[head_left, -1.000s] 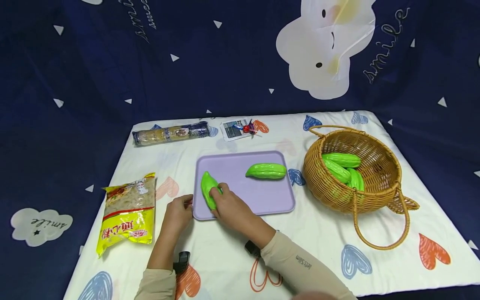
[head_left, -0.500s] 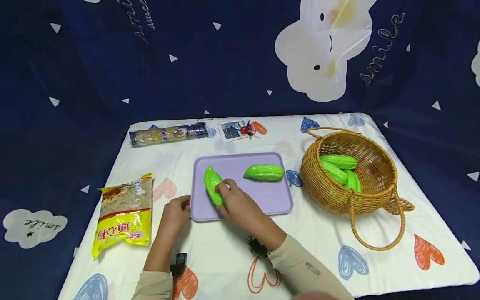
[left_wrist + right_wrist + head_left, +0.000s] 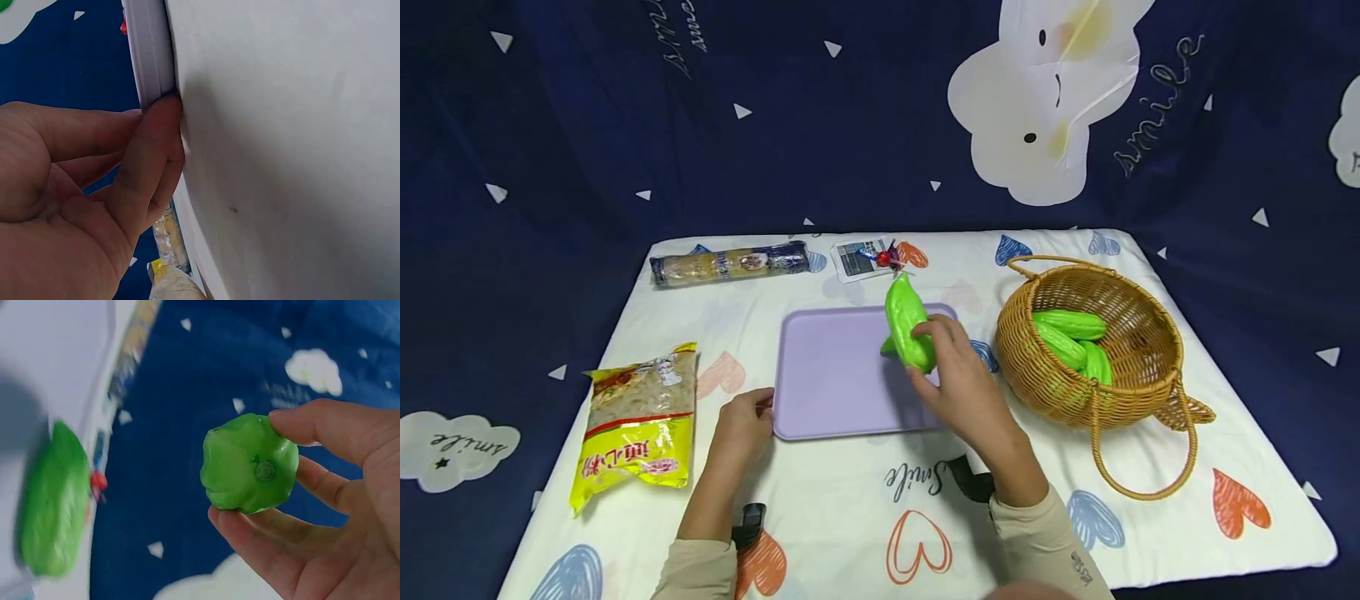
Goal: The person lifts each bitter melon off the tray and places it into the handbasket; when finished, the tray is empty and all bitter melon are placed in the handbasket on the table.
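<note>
My right hand (image 3: 966, 387) holds a green ridged gourd (image 3: 904, 312) above the tray, thumb and fingers around its near end. In the right wrist view that gourd (image 3: 240, 465) shows its stem end. Another green gourd (image 3: 56, 506) lies on the tray; in the head view the held one and my hand hide most of it. At the left rim of the lilac tray (image 3: 820, 435), my left hand (image 3: 745, 425) pinches the edge. The left wrist view shows thumb and fingertips (image 3: 164, 112) meeting on the tray's rim (image 3: 150, 56).
A wicker basket (image 3: 1037, 392) with several green gourds stands at the right, its handle (image 3: 1150, 498) hanging toward me. At the left lies a yellow food bag (image 3: 643, 433). Along the back are a long wrapped packet (image 3: 730, 265) and a flat packet (image 3: 848, 265) with a red lollipop (image 3: 883, 259).
My right hand has lifted the gourd off the tray's left side and carried it rightward, over the other gourd. The left hand stays at the tray's rim.
</note>
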Available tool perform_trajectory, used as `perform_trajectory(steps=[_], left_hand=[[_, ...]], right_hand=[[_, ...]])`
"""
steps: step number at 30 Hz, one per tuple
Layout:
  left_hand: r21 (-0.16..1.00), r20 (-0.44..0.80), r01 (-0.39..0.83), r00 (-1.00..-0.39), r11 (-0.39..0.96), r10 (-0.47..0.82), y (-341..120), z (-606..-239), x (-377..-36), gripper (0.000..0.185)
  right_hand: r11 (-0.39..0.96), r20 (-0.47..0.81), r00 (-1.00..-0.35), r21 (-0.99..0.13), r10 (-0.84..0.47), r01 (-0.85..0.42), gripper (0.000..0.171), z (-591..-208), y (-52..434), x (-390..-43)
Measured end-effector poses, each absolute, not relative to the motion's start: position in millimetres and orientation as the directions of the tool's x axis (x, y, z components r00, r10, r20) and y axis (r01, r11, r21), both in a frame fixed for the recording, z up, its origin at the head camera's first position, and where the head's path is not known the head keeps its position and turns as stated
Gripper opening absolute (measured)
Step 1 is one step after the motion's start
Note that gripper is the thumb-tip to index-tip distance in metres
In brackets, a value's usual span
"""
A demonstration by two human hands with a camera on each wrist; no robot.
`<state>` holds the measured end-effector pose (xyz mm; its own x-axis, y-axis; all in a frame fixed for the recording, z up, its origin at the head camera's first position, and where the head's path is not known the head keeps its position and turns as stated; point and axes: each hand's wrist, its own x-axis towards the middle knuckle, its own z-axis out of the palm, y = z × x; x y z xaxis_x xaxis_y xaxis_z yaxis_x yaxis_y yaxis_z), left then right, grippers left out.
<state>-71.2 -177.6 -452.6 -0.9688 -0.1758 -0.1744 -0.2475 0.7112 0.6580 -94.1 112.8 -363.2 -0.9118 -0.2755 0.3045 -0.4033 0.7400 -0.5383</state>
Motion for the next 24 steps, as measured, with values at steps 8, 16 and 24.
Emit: perform_trajectory(steps=[8, 16, 24], left_hand=[[0.66, -0.141, -0.221, -0.975, 0.718, -0.171, -180, -454, -72, 0.035], [0.661, -0.173, -0.247, -0.969, 0.709, -0.176, -180, -454, -72, 0.036], [0.661, -0.165, -0.241, -0.971, 0.711, -0.175, -179, -455, -72, 0.036]], right_hand=[[0.735, 0.402, -0.908, -0.581, -0.116, -0.351, 0.044, -351, 163, -87], [0.754, 0.387, -0.92, -0.624, 0.069, -0.205, 0.044, -345, 200, -84], [0.79, 0.361, -0.918, -0.606, 0.164, -0.097, 0.047, -351, 220, -82]])
